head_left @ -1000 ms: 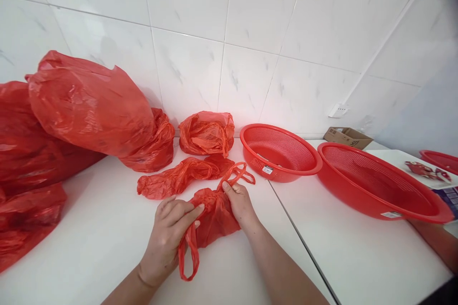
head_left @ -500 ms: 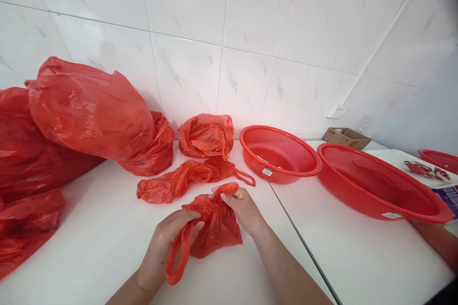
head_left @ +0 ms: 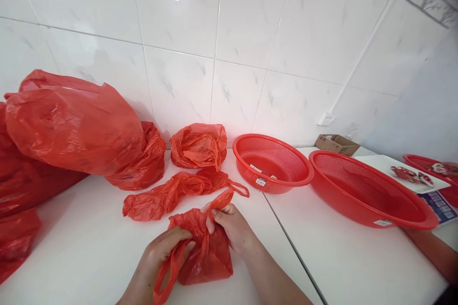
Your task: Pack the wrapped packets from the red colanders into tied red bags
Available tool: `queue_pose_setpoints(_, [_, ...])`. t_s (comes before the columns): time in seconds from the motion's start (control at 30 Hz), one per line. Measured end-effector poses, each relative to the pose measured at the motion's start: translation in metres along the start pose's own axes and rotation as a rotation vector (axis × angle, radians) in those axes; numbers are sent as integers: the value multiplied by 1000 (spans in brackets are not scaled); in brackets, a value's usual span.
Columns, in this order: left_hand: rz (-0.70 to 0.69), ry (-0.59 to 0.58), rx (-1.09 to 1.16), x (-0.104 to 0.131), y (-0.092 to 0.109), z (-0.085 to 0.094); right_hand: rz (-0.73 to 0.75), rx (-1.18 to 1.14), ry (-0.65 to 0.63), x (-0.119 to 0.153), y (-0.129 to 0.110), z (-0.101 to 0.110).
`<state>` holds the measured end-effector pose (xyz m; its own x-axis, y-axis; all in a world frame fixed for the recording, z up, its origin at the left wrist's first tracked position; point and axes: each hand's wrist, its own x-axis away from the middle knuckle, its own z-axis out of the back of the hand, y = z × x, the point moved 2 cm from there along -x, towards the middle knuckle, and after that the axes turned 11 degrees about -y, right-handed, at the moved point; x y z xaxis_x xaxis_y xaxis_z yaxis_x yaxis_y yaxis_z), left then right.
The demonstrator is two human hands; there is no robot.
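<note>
Left hand (head_left: 161, 250): grips small translucent red plastic bag (head_left: 211, 267) by left handle (head_left: 174, 267)
Right hand (head_left: 231, 228): grips right handle (head_left: 223, 198)
Bag: has shifted nearer; mouth seemingly gathered

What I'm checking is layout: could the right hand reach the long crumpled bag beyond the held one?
Probably yes: the long crumpled bag lies just beyond the right hand, the way apparently free, but that hand's fingers grip the held bag.

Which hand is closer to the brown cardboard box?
Right. The right hand, gripping the red plastic bag, is in front and to the left of the cardboard box. The left hand, gripping the same bag, is farther left.
</note>
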<state>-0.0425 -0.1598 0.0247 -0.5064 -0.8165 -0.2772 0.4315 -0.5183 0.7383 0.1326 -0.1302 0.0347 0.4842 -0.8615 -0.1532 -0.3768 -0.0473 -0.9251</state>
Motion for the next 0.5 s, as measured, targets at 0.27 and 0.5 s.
queue_pose_setpoints(0.27, [45,54,91,-1,-6,0,-12,-55,20,0,4,3])
queue_pose_setpoints(0.5, [296,184,343,2,-17,-2,-13,-122,31,-2,6,4])
